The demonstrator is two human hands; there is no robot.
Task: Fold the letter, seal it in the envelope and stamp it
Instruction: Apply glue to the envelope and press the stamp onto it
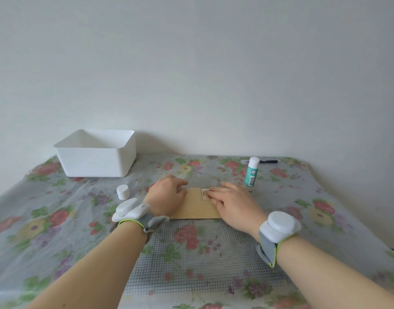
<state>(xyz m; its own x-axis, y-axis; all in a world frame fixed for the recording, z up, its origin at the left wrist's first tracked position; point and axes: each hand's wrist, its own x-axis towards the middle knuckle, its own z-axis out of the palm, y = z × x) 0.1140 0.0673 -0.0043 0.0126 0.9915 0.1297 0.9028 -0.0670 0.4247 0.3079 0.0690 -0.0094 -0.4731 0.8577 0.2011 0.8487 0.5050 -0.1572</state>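
A tan envelope (197, 207) lies flat on the flowered tablecloth in the middle of the table. A small stamp (205, 194) sits near its far right corner. My right hand (233, 202) lies over the envelope's right end, its straight fingers pressing on the stamp. My left hand (167, 196) rests on the envelope's left end with fingers bent down onto the far edge. The letter is not visible.
A green glue stick (251, 172) stands uncapped just right of the envelope, its white cap (122, 192) to the left. A white plastic bin (97, 152) stands at the back left. A black pen (264, 161) lies by the wall.
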